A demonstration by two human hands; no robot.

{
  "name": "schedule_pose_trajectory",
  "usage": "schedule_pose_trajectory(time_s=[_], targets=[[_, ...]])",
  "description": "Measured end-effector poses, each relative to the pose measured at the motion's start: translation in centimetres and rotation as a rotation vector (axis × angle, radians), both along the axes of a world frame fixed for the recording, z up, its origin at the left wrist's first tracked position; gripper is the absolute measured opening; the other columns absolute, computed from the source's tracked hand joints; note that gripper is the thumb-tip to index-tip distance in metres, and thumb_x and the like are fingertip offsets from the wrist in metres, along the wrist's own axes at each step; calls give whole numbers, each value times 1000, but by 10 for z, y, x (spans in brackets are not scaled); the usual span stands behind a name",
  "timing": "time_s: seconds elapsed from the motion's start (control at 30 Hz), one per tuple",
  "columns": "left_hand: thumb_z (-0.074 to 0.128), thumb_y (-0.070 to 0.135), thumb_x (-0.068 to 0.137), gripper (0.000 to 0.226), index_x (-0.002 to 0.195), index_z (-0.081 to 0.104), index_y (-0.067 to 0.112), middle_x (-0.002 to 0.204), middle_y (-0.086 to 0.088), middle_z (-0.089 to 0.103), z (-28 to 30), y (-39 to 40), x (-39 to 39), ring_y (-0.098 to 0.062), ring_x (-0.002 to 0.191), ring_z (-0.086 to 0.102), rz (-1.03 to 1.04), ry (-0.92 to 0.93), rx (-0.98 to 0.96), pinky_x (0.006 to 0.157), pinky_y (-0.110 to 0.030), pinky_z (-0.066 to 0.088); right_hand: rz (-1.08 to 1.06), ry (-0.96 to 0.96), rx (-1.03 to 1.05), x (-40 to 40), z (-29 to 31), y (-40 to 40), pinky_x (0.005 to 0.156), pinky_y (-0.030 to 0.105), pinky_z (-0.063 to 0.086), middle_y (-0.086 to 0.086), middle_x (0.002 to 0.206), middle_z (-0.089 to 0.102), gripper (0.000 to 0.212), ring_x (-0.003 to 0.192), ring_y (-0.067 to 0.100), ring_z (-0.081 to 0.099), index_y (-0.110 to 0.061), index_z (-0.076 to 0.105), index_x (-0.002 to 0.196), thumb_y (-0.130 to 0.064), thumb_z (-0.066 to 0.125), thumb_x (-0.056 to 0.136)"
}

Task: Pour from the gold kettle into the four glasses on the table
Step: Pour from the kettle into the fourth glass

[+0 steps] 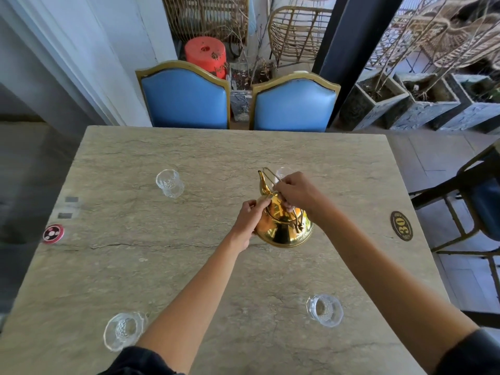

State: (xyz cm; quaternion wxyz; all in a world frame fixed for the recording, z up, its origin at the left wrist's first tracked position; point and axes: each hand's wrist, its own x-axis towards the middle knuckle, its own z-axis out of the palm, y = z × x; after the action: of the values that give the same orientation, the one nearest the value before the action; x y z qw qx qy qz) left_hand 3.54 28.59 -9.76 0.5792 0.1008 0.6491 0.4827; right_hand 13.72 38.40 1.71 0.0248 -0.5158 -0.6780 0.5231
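Kettle (281, 226) spout points away, upright.

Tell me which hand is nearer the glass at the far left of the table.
Left. The left hand rests on the gold kettle's left side, to the right of the far-left glass. The right hand grips the handle, farther right.

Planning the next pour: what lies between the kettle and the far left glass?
Only bare table, in the head view, between kettle and far left glass.
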Motion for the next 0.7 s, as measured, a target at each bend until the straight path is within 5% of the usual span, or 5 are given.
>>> schedule_pose_trajectory(time_s=[0.3, 0.43, 0.53, 0.63, 0.7], targets=[[76, 58, 92, 68, 144, 51, 22, 124, -1, 70, 12, -72, -62, -15, 103, 68, 118, 8, -15, 75, -38, 56, 167, 8, 2, -67, 15, -49, 56, 32, 46, 13, 63, 58, 33, 55, 21, 55, 14, 67, 98, -17, 55, 95], [79, 56, 90, 67, 143, 56, 22, 134, -5, 72, 8, -101, -84, -23, 118, 68, 220, -45, 10, 101, -54, 57, 229, 44, -4, -103, 20, -71, 56, 35, 43, 15, 64, 55, 30, 56, 23, 52, 9, 67, 83, -17, 57, 94], [83, 61, 83, 75, 143, 60, 23, 132, -5, 76, 6, -118, -95, -27, 122, 72, 300, -98, 60, 104, -64, 57, 267, 60, -26, -130, 21, -82, 54, 33, 41, 17, 70, 52, 29, 53, 22, 49, 13, 67, 92, -15, 57, 95], [85, 72, 71, 88, 142, 65, 25, 129, -5, 79, 2, -127, -105, -26, 121, 75, 323, -136, 70, 99, -57, 62, 289, 24, 24, -158, 17, -89, 60, 37, 47, 15, 70, 59, 31, 56, 22, 53, 12, 68, 94, -17, 60, 95], [78, 67, 82, 69, 136, 71, 25, 125, -4, 81, 5, -130, -111, -24, 117, 76, 322, -142, 69, 97, -50, 64, 310, -5, 71, -175, 14, -92, 63, 38, 51, 14, 69, 62, 29, 57, 22, 56, 8, 69, 90, -19, 61, 94]])
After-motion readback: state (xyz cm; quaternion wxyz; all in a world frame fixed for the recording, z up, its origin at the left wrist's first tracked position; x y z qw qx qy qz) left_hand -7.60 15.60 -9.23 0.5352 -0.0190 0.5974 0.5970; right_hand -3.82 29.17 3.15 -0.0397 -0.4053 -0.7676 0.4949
